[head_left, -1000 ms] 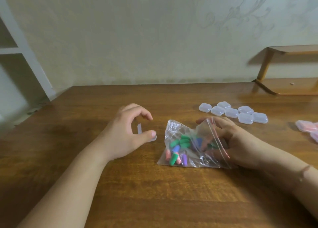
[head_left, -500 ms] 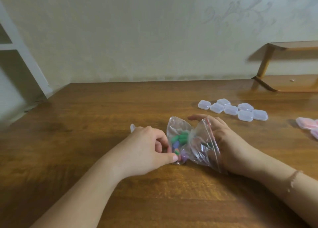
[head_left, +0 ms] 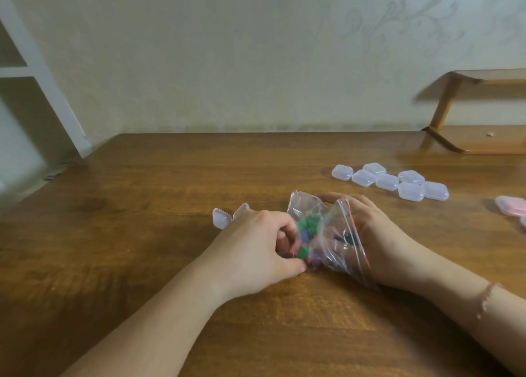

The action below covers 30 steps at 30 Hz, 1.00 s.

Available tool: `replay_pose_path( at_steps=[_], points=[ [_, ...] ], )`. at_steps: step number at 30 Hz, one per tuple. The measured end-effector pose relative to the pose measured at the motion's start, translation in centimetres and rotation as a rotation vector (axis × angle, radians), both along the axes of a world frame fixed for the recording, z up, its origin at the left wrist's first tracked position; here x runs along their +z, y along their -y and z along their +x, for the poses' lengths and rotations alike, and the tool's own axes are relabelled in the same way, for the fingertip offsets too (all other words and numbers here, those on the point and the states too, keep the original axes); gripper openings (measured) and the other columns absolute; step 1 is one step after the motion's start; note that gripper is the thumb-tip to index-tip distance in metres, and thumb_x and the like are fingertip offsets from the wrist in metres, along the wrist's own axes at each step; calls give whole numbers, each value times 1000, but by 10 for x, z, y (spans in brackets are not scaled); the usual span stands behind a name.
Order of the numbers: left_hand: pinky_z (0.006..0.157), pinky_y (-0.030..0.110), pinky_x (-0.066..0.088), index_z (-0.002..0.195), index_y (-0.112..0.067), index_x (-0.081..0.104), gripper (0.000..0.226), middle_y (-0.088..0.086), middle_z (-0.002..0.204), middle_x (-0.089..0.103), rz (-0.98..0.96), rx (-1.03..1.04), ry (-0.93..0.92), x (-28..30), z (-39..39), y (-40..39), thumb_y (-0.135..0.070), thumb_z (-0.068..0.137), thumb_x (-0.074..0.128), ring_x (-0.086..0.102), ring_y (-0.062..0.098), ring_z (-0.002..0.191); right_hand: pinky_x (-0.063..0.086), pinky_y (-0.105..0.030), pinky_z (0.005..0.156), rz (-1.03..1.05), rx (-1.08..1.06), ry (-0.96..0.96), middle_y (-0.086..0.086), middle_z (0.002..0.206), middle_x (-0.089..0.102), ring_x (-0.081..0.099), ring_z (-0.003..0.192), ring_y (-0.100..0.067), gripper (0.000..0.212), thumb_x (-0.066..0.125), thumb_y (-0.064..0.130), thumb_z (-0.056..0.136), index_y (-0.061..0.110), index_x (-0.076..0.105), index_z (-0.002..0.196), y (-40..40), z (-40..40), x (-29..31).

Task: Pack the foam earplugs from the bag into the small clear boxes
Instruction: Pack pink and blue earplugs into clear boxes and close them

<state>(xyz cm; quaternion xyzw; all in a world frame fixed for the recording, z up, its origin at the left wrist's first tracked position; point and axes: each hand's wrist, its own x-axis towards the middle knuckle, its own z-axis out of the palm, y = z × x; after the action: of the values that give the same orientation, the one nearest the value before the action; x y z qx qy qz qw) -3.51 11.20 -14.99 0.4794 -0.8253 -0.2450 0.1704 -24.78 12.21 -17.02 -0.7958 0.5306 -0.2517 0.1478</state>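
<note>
Head view: brown wooden worktop [head_left: 142, 263] meets pale patterned wall [head_left: 227, 49]; wooden shelf [head_left: 484, 140] at right edge. Both hands, left hand [head_left: 256, 251] and right hand [head_left: 378, 234], grip the bag [head_left: 327, 234].

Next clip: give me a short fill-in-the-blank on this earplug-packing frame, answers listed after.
1. The right hand is reaching inside the clear zip ____ of earplugs.
2. The left hand pinches the bag from the ____.
3. An open clear box lies just beyond the ____ hand.
4. The cluster of closed clear boxes counts ____.

Missing words: bag; outside; left; seven
</note>
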Motion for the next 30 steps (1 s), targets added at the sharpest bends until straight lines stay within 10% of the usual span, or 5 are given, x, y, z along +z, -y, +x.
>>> replay_pose_path(
  at_steps=[24, 30],
  points=[
    [55, 13, 42, 94, -32, 72, 20, -15, 80, 69, 41, 41, -98, -5, -6, -1, -27, 78, 83, 55, -10, 53, 48, -46, 91, 19, 11, 50, 28, 103, 55, 51, 110, -7, 10, 77, 44, 68, 44, 69, 75, 5, 4, 2],
    [47, 7, 31, 90, -29, 70, 13, -17, 57, 57, -12, 11, -64, -5, -4, 0, -28, 80, 79, 51, -8, 49, 44, -18, 92, 68, -30, 116, 35, 120, 45, 44, 114, 14, 15, 80, 33, 71, 45, 71, 70, 2, -7, 16]
  ],
)
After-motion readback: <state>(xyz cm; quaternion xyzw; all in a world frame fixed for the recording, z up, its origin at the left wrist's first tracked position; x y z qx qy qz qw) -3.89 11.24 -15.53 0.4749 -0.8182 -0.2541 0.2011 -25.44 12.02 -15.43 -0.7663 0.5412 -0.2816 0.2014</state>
